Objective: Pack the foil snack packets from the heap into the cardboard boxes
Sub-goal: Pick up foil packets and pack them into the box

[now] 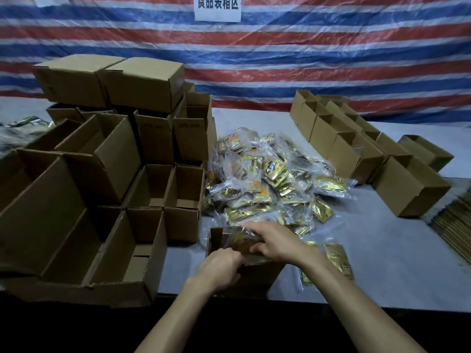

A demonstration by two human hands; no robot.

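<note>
Packing table [382,250], pale grey top, set against a striped red, white and blue tarpaulin [331,59] bearing a white paper sign [218,7]. Centre of table: heap of foil snack packets [267,179], gold and orange, many in clear outer wrap, loosely piled. Near edge, just in front of the heap: one small open cardboard box [252,271], upright, mouth up. Left hand [220,267] curled over the near left rim of this box, fingers bent and closed on the cardboard edge. Right hand [274,242] over the box mouth, fingers narrowed around a clear-wrapped packet bundle [239,236] that sits partly inside the opening; how deep it sits cannot be told. Just right of the box, lying flat on the table: loose gold packets [339,258], partly hidden by the right forearm. Left side: stack of open empty cardboard boxes [107,189], several tiers, with two closed boxes [112,80] on top. Right side, well apart from the hands: a row of small open boxes [356,138] running back toward the tarpaulin. Far right edge: a pile of flattened cardboard [456,220]
</note>
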